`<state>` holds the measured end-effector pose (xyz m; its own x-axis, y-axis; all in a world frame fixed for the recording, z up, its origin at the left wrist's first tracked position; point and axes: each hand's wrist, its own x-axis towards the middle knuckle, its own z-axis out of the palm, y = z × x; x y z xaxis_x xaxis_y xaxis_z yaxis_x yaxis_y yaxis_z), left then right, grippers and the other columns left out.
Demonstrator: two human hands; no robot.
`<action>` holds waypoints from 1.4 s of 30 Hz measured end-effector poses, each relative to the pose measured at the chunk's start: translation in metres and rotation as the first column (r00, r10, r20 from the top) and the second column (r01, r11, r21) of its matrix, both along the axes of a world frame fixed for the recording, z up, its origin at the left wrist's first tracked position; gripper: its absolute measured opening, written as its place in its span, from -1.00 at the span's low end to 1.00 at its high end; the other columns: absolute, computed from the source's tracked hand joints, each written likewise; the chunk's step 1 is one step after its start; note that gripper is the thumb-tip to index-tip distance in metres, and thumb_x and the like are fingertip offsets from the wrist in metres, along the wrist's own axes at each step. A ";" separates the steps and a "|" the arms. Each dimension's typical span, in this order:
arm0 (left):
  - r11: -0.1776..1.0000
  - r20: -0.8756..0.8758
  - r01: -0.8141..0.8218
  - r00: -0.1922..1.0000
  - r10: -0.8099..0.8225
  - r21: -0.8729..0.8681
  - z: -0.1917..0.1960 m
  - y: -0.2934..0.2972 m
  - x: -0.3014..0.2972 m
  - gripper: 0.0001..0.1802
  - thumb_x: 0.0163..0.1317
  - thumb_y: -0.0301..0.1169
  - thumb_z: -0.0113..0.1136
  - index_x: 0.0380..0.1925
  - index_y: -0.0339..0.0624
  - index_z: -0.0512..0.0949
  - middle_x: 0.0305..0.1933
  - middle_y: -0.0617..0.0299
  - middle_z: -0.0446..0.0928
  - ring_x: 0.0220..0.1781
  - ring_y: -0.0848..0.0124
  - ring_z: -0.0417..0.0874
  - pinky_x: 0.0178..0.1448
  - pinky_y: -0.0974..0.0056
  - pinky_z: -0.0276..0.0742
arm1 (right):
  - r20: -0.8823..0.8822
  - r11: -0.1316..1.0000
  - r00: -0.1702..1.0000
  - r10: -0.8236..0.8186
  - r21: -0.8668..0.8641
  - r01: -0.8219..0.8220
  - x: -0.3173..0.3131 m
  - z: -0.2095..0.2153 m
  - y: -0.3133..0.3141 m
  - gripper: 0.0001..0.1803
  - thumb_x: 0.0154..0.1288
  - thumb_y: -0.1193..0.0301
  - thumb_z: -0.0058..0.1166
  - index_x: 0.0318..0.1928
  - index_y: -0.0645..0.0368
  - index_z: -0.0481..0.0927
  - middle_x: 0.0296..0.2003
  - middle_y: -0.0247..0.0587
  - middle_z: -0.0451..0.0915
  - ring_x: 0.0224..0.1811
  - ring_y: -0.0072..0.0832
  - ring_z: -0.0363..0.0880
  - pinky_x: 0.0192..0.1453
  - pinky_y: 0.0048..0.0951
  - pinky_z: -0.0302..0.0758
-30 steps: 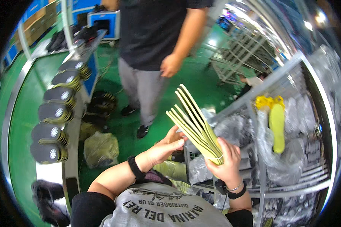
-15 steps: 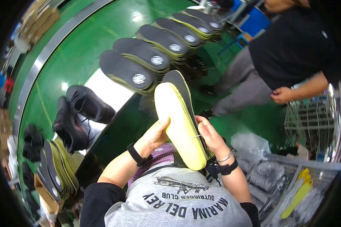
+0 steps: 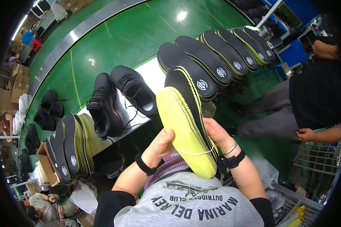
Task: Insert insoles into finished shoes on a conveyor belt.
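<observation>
A stack of insoles (image 3: 182, 125), yellow-green on the face toward me and black on the other side, is held upright in front of my chest. My left hand (image 3: 161, 143) grips its left edge, the thumb lying on the yellow face. On the opposite edge, my right hand (image 3: 218, 134) is closed around the black side, its fingers partly hidden behind the stack. A thin white band (image 3: 195, 154) runs across the yellow face near the lower, narrower end.
Black insole stacks (image 3: 202, 62) line a white bench (image 3: 146, 72). Two black shoes (image 3: 106, 106) stand left of them, with more insoles (image 3: 74, 147) at the near left end. A person (image 3: 314, 94) stands at right beside a wire cart (image 3: 318, 162). Beyond lies a green surface (image 3: 129, 38).
The white band now spans the yellow face; before, only a short piece showed by my right hand. My view has turned, shifting the bench and shoes rightward. Both hands keep the stack.
</observation>
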<state>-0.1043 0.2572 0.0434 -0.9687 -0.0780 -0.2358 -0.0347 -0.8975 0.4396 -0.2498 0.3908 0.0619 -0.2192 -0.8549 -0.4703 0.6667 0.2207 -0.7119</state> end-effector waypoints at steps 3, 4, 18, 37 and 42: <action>0.994 0.028 -0.095 0.995 0.097 -0.049 0.002 -0.004 0.010 -0.25 -0.07 -0.02 0.29 0.04 -0.24 0.31 0.00 0.17 0.44 0.04 0.37 0.45 0.15 0.27 0.32 | 0.061 1.000 0.998 -0.019 -0.022 0.020 0.006 0.005 -0.005 -0.65 0.26 0.22 -0.07 -0.19 0.29 0.50 -0.34 -0.39 0.53 -0.32 -0.72 0.43 -0.22 -0.64 0.39; 0.991 0.033 -0.120 0.992 0.123 -0.060 0.003 -0.003 0.013 -0.27 -0.05 -0.03 0.28 0.04 -0.24 0.31 0.00 0.17 0.44 0.04 0.37 0.45 0.14 0.27 0.32 | -0.056 0.996 0.998 0.020 -0.084 -0.024 0.007 0.006 -0.005 -0.62 0.25 0.18 -0.06 -0.19 0.30 0.50 -0.33 -0.38 0.53 -0.31 -0.71 0.42 -0.20 -0.64 0.38; 0.917 0.163 -0.361 0.908 0.387 -0.168 0.021 0.038 0.047 -0.26 0.01 0.02 0.19 0.09 -0.24 0.26 0.05 0.11 0.40 0.07 0.28 0.43 0.19 0.19 0.30 | -0.567 0.895 0.805 0.174 -0.250 -0.369 0.008 0.015 0.002 -0.74 0.25 0.43 -0.20 -0.14 0.33 0.46 -0.55 -0.25 0.52 -0.48 -0.68 0.40 -0.34 -0.57 0.40; 0.859 -0.101 -0.465 0.885 0.454 -0.214 0.029 -0.009 0.070 -0.27 0.06 -0.02 0.13 0.15 -0.21 0.21 0.12 0.08 0.35 0.11 0.22 0.40 0.18 0.12 0.31 | -0.673 0.851 0.641 -0.368 -0.521 -0.058 0.031 0.070 -0.077 -0.44 0.06 0.56 0.08 0.08 0.21 0.17 -0.45 -0.31 0.50 -0.54 -0.69 0.41 -0.48 -0.66 0.35; 0.814 -0.123 -0.520 0.854 0.506 -0.258 0.038 -0.034 0.090 -0.26 0.05 -0.01 0.13 0.14 -0.23 0.21 0.11 0.08 0.35 0.11 0.24 0.40 0.18 0.15 0.32 | -0.730 0.809 0.561 -0.390 -0.563 -0.171 0.049 0.077 -0.115 -0.43 0.03 0.56 0.09 0.07 0.19 0.18 -0.48 -0.29 0.52 -0.56 -0.67 0.42 -0.49 -0.66 0.37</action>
